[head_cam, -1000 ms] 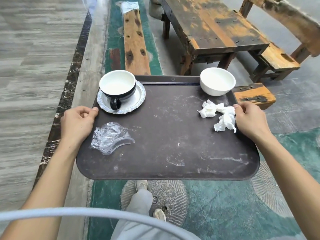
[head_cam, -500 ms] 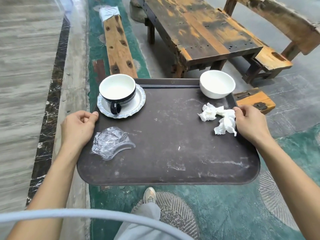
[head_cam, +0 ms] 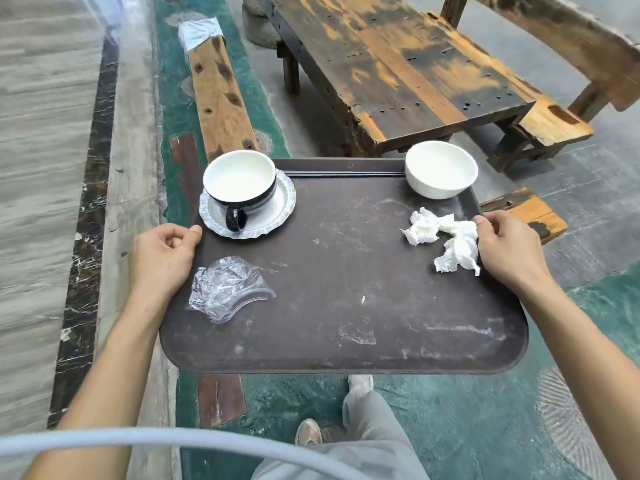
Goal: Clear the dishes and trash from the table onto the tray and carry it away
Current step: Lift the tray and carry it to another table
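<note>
- Gripping the dark brown tray [head_cam: 346,306] at both side edges: left hand [head_cam: 162,261] clamped on the left rim with the thumb on top, right hand [head_cam: 505,247] clamped on the right rim likewise.
- Tray is held level in the air above a green patterned floor [head_cam: 467,427]; legs and shoes visible beneath its near edge.
- Far-left corner: black-and-white cup [head_cam: 239,183], upright, handle toward the camera, sitting on a scalloped saucer [head_cam: 277,216].
- Far-right corner: white bowl [head_cam: 440,169], upright, interior looks empty.
- Right side: crumpled white napkins [head_cam: 443,237], touching the right thumb.
- Near-left: crumpled clear plastic wrapper [head_cam: 225,289], just beside the left hand.
- Beyond the tray: weathered wooden table [head_cam: 398,74], cleared top, with a wooden bench [head_cam: 221,95] on its left.
</note>
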